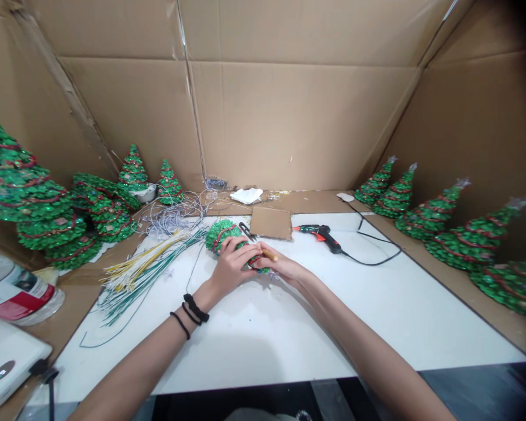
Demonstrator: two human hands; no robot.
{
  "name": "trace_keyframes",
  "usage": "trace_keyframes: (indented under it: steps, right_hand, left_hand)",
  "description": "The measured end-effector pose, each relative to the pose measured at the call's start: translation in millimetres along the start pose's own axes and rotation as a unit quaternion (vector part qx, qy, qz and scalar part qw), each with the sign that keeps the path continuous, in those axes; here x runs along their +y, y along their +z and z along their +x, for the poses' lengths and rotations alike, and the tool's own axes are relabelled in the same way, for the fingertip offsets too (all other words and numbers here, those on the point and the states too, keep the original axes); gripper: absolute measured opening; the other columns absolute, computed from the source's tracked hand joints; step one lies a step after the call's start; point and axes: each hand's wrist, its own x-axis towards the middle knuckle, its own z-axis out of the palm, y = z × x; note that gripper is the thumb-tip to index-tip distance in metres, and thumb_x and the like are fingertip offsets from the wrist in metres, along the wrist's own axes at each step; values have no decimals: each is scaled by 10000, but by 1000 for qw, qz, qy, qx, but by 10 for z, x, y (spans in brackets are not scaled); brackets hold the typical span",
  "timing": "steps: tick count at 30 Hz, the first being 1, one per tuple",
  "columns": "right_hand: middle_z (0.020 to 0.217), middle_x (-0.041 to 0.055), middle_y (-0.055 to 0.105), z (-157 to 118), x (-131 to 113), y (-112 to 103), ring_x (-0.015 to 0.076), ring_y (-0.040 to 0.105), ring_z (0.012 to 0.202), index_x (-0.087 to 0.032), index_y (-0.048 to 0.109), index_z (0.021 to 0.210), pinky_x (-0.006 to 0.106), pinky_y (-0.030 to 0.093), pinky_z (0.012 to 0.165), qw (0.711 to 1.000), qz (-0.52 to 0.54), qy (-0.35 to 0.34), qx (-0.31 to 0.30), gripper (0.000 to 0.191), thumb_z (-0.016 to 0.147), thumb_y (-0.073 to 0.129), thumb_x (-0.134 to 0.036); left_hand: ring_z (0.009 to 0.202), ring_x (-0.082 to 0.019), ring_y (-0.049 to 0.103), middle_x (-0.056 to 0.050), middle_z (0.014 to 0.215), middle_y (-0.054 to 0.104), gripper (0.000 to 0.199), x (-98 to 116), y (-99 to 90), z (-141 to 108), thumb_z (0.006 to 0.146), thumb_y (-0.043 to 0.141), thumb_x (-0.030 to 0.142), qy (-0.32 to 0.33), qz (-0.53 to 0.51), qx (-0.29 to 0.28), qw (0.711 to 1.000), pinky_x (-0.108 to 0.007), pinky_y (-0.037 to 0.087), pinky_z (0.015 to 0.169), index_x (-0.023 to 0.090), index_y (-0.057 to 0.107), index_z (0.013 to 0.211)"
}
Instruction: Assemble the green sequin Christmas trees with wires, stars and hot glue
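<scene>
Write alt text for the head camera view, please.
The left hand and right hand hold a small glittery green tree above a white board. A hot glue gun lies to the right and bundled wires to the left. Larger green trees line both sides.

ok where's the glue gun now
In the head view, the hot glue gun lies on the white board, right of the person's right hand, beside a cardboard square.

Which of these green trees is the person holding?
The small green tree held between the left hand and right hand, above the white board. The other trees sit untouched off to either side, along the cardboard walls.
</scene>
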Motion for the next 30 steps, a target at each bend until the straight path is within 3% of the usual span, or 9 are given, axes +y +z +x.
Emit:
trace_keyframes:
  steps: [7, 13, 17, 21, 30]
  right_hand:
    - [774, -48, 482, 6, -9, -43, 122, 451, 751, -204, 488, 810, 243, 353, 665, 1000, 1, -4, -25, 290, 605, 690, -234]
    - [749, -24, 470, 48, 20, -66, 119, 438, 661, -207, 466, 798, 236, 326, 536, 992, 114, 9, -47, 351, 713, 662, -485]
    - [682, -47, 462, 36, 0, 32, 102, 441, 567, -213, 403, 738, 240, 322, 529, 990, 130, -35, -40, 387, 717, 656, -506]
    - [675, -55, 479, 24, -3, 114, 105, 475, 558, -219, 384, 743, 251, 344, 547, 985, 136, -90, -60, 413, 711, 666, -518]
    - [663, -40, 532, 47, 68, 124, 113, 477, 569, -221, 386, 765, 263, 356, 599, 980, 154, -98, -72, 408, 738, 647, -534]
  left_hand:
    - [1052, -263, 527, -36, 1057, 702, 304, 13, 1, 29, 804, 657, 354, -7, 1, 8, 1000, -432, 351, 931, 225, 640, 1079]
    - [1087, -257, 534, -46, 1066, 687, 296, 35, -33, 74, 827, 608, 405, -29, -12, 70, 997, -452, 339, 959, 230, 585, 1064]
    - [1098, -242, 526, -52, 1055, 655, 272, 24, -27, 52, 807, 640, 367, -71, -33, 146, 986, -447, 383, 943, 236, 518, 1012]
    - [1019, -216, 554, -36, 989, 638, 245, 22, -31, 69, 806, 654, 311, -73, -62, 199, 975, -444, 439, 908, 241, 491, 975]
    - [1053, -226, 576, -40, 958, 681, 155, 12, -102, 129, 830, 630, 345, -74, -102, 182, 975, -460, 476, 904, 226, 548, 886]
